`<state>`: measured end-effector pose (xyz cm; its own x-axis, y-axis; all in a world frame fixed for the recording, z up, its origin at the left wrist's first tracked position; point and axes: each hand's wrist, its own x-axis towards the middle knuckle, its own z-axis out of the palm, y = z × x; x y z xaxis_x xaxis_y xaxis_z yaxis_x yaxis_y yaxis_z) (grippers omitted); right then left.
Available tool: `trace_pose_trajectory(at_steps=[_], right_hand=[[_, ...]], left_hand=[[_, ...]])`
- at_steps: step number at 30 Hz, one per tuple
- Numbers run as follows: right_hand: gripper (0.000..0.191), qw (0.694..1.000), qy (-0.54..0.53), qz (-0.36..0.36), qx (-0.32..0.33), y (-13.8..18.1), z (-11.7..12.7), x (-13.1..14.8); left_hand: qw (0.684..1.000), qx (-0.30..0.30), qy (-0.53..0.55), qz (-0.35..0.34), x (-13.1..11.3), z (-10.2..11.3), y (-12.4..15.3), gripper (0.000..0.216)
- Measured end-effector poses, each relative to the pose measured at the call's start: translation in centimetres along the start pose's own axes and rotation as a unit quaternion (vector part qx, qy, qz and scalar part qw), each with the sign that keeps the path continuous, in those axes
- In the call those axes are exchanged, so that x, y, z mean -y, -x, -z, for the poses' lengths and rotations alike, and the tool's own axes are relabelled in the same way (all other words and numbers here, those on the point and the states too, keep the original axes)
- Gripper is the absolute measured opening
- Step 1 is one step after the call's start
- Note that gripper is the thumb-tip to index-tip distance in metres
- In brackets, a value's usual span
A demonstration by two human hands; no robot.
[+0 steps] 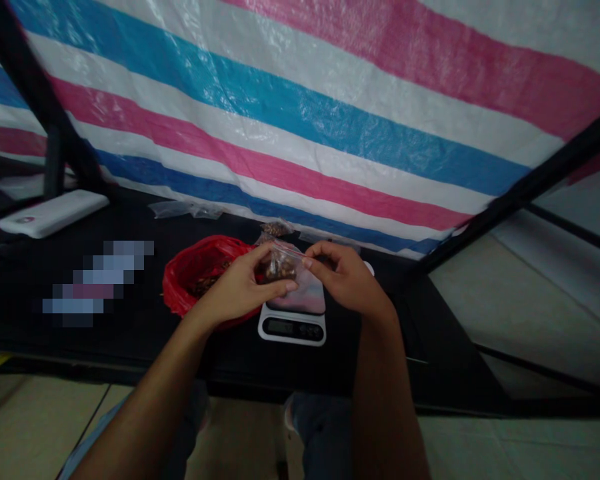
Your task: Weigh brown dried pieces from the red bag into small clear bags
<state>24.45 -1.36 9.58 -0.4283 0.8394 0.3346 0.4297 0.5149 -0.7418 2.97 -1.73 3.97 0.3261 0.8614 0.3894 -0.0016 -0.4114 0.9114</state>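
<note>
A small clear zip bag (281, 265) with brown pieces in its bottom hangs between my two hands above a white digital kitchen scale (293, 328). My left hand (240, 283) grips the bag's left side, thumb across the front. At the bag's upper right edge, the thumb and fingers of my right hand (343, 273) pinch the opening strip. Left of the scale, partly behind my left hand, sits an open red plastic bag (180, 270) with dark brown pieces inside. What the scale's display reads is too dim to tell.
Filled small bags (277, 228) lie behind the scale, and flat clear bags (187, 209) lie further left. A white box-shaped device (55, 213) rests at the far left of the black table (145, 347). Striped plastic sheeting (280, 100) and black frame bars (520, 187) close in the back and sides.
</note>
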Motion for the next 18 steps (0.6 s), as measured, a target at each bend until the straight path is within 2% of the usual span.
trace_pose_trajectory(at_steps=[3, 7, 11, 18], right_hand=[[0.013, 1.000, -0.016, -0.004, -0.009, -0.2, -0.1, 0.2], [0.011, 0.999, -0.030, -0.011, -0.006, -0.5, -0.6, 0.2], [0.013, 1.000, -0.018, 0.007, 0.006, -0.6, -0.9, 0.0], [0.013, 1.000, -0.018, 0.003, -0.002, -0.9, -1.5, -0.1]], left_hand=[[0.998, -0.016, 0.057, 0.024, -1.1, 0.3, 0.1, 0.041], [0.994, -0.071, 0.052, 0.060, -1.6, 0.4, 0.0, 0.041], [0.993, -0.093, 0.034, 0.064, -1.7, 0.4, -0.1, 0.042], [0.986, -0.130, 0.067, 0.079, -1.6, 0.5, -0.2, 0.036]])
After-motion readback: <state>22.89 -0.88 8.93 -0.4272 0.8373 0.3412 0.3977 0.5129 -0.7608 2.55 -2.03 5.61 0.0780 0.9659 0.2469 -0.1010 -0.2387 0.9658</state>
